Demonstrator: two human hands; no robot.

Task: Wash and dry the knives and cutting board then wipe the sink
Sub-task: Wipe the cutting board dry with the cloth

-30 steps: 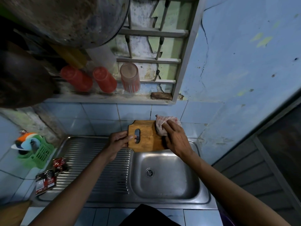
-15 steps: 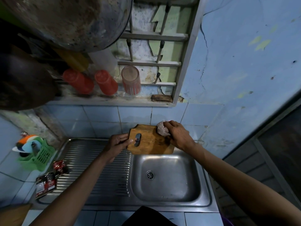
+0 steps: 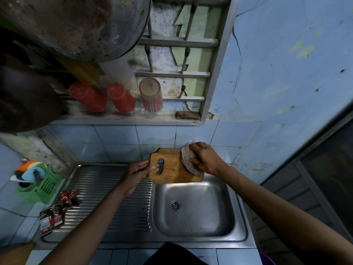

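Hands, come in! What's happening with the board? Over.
Left hand grips cutting board by handle end. Right hand presses cloth on it. Nothing blocking.

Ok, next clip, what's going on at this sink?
A person is drying a wooden cutting board over the sink basin. The left hand grips the board at its handle-slot end, holding it above the back edge of the basin, while the right hand presses a checked cloth against the board's far end. The basin looks empty, and no knives are visible. Red cups stand upside down on the window ledge behind.
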